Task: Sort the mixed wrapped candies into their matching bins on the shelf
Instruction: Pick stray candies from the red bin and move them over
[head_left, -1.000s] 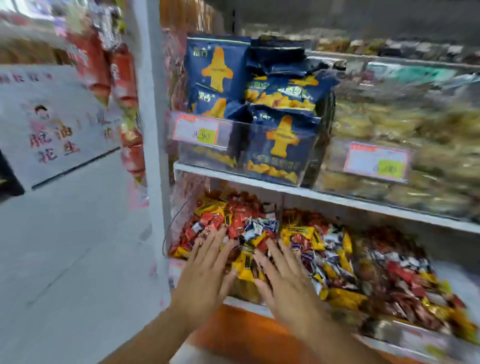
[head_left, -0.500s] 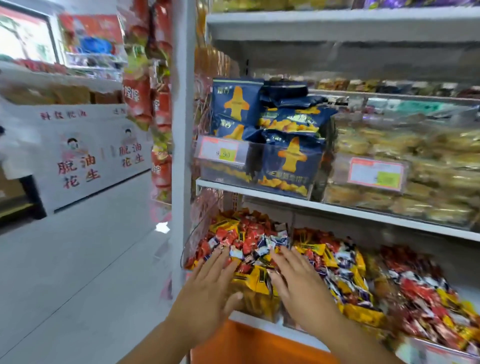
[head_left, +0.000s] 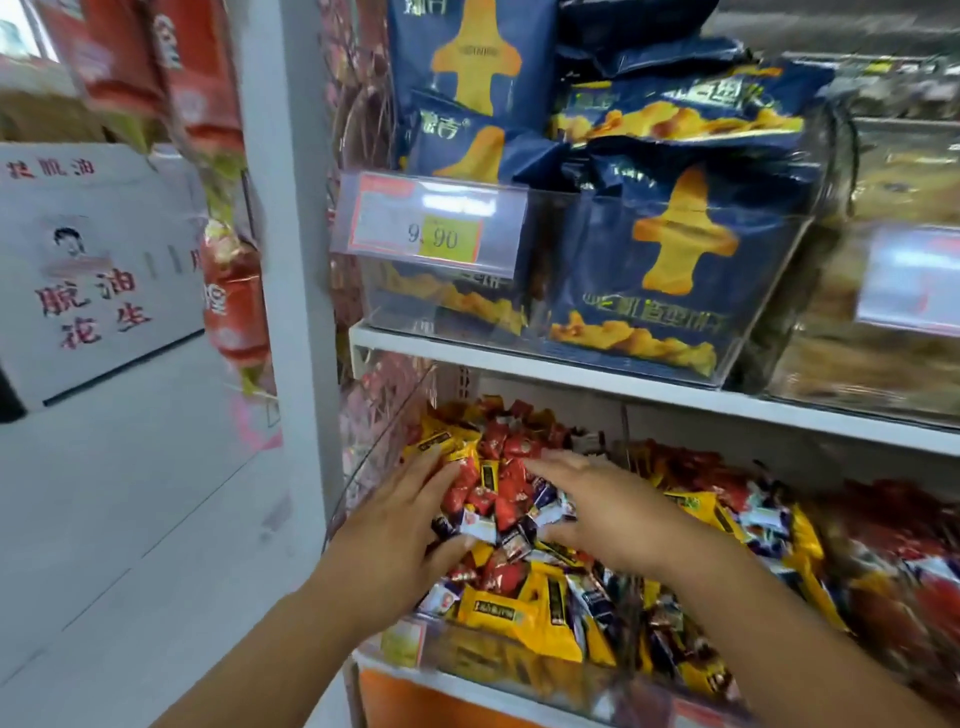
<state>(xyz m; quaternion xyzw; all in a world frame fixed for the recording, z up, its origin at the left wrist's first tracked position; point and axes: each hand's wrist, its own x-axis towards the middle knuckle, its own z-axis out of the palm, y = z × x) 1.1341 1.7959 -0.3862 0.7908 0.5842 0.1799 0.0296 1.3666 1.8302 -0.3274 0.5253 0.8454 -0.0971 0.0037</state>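
In the head view, both hands reach into the leftmost bin (head_left: 382, 467) on the lower shelf, in the lower middle of the frame. The left hand (head_left: 400, 525) lies flat on the mixed wrapped candies (head_left: 498, 488), its fingers fairly straight and slightly spread, the thumb tucked low against the heap. The right hand (head_left: 608, 514) faces it from the right, fingers stretched leftward over the wrappers and the thumb below. The red, white and dark pieces sit between the two palms. Neither hand seems to grip a single piece, though the blur makes that hard to confirm.

Larger yellow packets (head_left: 514, 608) lie at the front of that bin, below the hands. To the right, a neighbouring bin (head_left: 753, 519) holds a similar mix and is partly covered by the right forearm.

Directly above the hands runs the white shelf board (head_left: 623, 387). On it stands a clear tub with blue snack bags (head_left: 670, 275) and a price tag (head_left: 431, 228) on its front. A white upright post (head_left: 280, 208) bounds the shelf on the left, with red hanging packets (head_left: 228, 306) beside it. At the far left stands a white sign board (head_left: 93, 280) with red characters.
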